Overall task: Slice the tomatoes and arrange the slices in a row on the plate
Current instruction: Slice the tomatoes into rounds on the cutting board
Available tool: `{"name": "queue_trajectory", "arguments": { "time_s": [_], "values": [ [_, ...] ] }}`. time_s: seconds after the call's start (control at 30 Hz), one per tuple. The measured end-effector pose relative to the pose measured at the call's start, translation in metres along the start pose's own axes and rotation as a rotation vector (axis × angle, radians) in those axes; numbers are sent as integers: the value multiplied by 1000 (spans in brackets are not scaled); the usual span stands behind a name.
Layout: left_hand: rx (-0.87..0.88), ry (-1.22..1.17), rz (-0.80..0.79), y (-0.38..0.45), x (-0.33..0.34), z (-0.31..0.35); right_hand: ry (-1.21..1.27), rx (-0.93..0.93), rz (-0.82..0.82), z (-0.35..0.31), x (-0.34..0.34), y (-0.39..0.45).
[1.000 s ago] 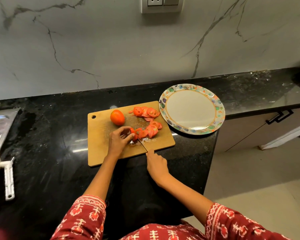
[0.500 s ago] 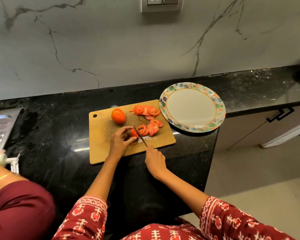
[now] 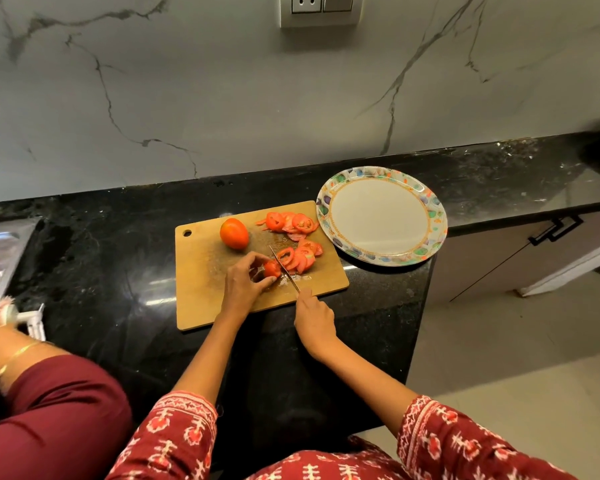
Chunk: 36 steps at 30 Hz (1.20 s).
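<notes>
The left hand (image 3: 243,285) curls its fingers round a glossy red tomato end piece (image 3: 272,269) near the wooden cutting board's (image 3: 201,289) front edge, while the right hand (image 3: 314,318) grips a thin knife (image 3: 284,268) whose blade meets that piece. Wet fanned slices (image 3: 300,256) lie toward the board's right edge, more slices (image 3: 291,222) at its back right corner, and a smooth whole tomato (image 3: 234,233) sits near its back edge. The round plate (image 3: 430,216) with its patterned rim rests on the black speckled counter (image 3: 101,265), just off the board's right corner.

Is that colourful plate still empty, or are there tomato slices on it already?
Empty. The plate shows only its bare pale centre; all the tomato slices lie on the cutting board beside it.
</notes>
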<state>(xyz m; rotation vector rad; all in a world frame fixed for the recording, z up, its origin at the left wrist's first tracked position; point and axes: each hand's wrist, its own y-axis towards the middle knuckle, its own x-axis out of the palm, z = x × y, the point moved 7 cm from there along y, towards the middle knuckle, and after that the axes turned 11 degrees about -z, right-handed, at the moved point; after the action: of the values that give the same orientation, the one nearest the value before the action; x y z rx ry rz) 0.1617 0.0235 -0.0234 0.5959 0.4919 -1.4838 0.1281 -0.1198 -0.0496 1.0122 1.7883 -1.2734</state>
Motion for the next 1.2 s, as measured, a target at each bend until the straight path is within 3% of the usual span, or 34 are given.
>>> {"name": "queue_trajectory", "arguments": {
  "time_s": [0.33, 0.47, 0.73, 0.97, 1.2],
  "values": [
    [-10, 34, -65, 5, 11, 4, 9, -13, -2, 9, 5, -10],
    [-20, 44, -60, 5, 10, 5, -78, -24, 188, 3, -16, -12],
    [-26, 48, -12, -3, 11, 6, -48, 20, 97, 1, -16, -4],
    [-31, 0, -43, 9, 14, 4, 339, 1, 4, 17, -25, -1],
    [-18, -23, -3, 10, 12, 0, 364, -38, 29, 9, -33, -10]
  ]
}}
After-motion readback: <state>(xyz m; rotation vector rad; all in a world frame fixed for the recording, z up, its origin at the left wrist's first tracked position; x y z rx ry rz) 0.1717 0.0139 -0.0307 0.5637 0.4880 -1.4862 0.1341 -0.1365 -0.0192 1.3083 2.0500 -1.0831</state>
